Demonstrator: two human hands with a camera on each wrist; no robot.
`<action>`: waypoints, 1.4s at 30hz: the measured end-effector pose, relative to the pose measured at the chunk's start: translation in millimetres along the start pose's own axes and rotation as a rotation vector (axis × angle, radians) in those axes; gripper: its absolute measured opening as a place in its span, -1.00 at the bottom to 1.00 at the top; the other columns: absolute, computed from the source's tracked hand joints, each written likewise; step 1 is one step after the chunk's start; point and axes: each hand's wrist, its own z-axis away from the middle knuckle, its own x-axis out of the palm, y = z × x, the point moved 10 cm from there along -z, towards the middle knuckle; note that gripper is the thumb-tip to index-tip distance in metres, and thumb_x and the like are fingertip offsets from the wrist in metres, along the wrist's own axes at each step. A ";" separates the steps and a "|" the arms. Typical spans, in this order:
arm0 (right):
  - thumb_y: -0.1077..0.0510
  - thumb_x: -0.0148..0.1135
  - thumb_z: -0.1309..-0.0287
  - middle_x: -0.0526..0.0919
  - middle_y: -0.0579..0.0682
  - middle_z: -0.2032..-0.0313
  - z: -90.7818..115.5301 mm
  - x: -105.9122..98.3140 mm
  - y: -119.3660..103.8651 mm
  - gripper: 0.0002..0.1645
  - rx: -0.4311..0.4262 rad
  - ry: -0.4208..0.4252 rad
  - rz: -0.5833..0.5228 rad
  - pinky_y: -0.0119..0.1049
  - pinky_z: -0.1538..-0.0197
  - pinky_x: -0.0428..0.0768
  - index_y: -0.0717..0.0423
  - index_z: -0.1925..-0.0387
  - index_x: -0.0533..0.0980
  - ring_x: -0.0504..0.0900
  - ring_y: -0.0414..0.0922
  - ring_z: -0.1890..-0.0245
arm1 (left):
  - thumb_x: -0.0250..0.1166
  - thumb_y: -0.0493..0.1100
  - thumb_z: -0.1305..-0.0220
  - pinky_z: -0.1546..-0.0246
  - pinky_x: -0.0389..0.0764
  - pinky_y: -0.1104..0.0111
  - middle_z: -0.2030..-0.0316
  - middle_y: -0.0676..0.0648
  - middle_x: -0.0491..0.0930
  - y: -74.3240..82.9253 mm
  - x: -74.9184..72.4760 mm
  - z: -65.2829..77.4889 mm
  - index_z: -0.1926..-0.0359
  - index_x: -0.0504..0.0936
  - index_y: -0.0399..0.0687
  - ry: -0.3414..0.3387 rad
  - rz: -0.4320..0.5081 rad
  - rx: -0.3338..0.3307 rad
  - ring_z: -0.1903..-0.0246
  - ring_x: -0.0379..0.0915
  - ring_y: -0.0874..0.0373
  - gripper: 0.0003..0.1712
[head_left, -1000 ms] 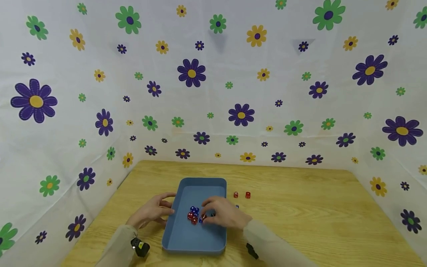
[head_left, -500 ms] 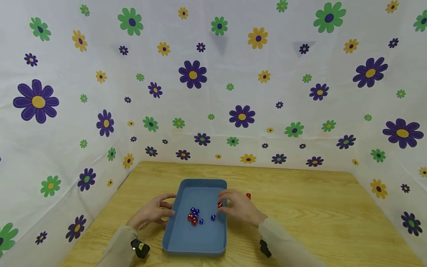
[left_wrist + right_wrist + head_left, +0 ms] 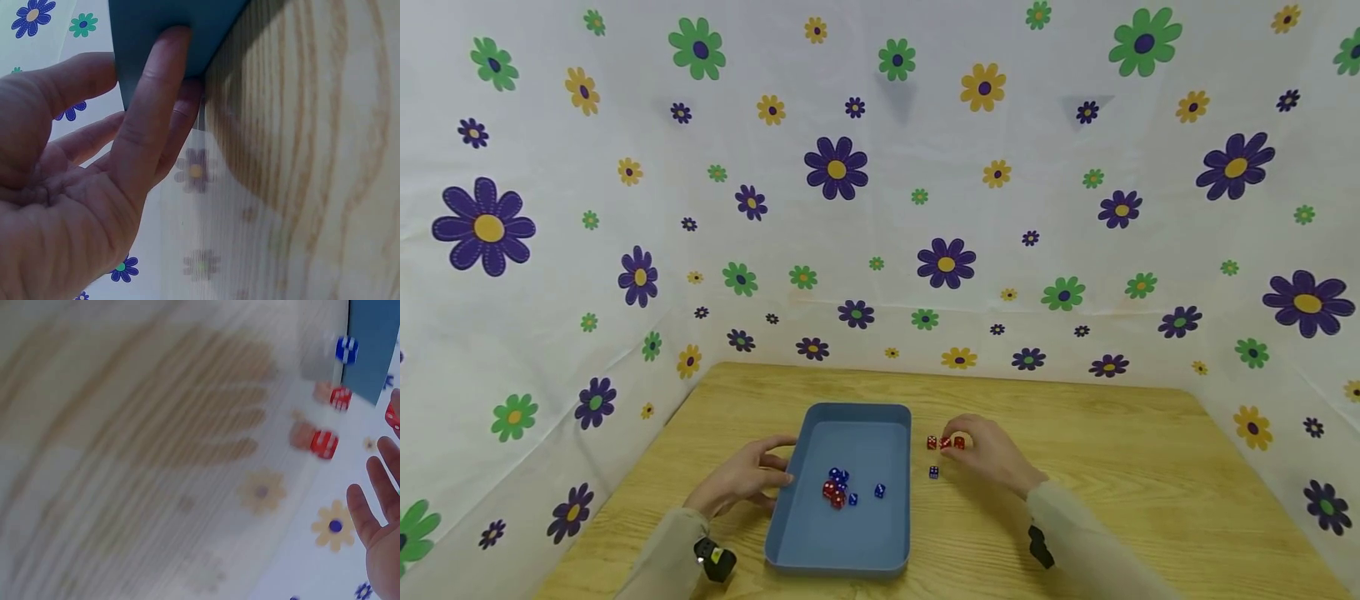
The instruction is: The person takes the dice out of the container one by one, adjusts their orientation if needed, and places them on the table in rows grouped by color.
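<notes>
My right hand [image 3: 988,457] pinches a red die [image 3: 945,443] between thumb and fingertips, over the table right of the blue tray [image 3: 842,542]. Close on either side of it are two more red dice: one red die nearer the tray [image 3: 932,442], and another red die to the right [image 3: 959,442]. A blue die [image 3: 934,472] lies just in front of them. In the right wrist view the held red die [image 3: 393,419] shows at the fingertips. My left hand [image 3: 741,477] touches the tray's left side; in the left wrist view its fairly straight fingers [image 3: 147,119] rest against the outer wall.
Inside the tray is a cluster of red dice [image 3: 833,493] and blue dice [image 3: 839,477], with two separate blue dice, one small [image 3: 853,499] and one further right [image 3: 880,491]. Flower-printed cloth [image 3: 955,167] encloses the wooden table [image 3: 1075,450] at the back and sides.
My right hand has carried the red die out of the tray, over its right rim, to the red dice on the table. My left hand has stayed at the tray's side.
</notes>
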 end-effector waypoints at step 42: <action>0.17 0.39 -0.14 0.70 0.02 0.16 17.3 -12.5 79.9 -0.93 0.253 -0.084 0.030 0.04 -0.11 0.55 0.06 0.32 0.65 0.62 0.00 0.06 | 0.30 -0.30 -0.28 0.33 0.72 0.07 -0.10 -0.40 0.49 1.6 0.9 2.1 -0.47 0.15 -0.18 -0.013 -0.002 0.016 0.09 0.62 -0.05 -0.20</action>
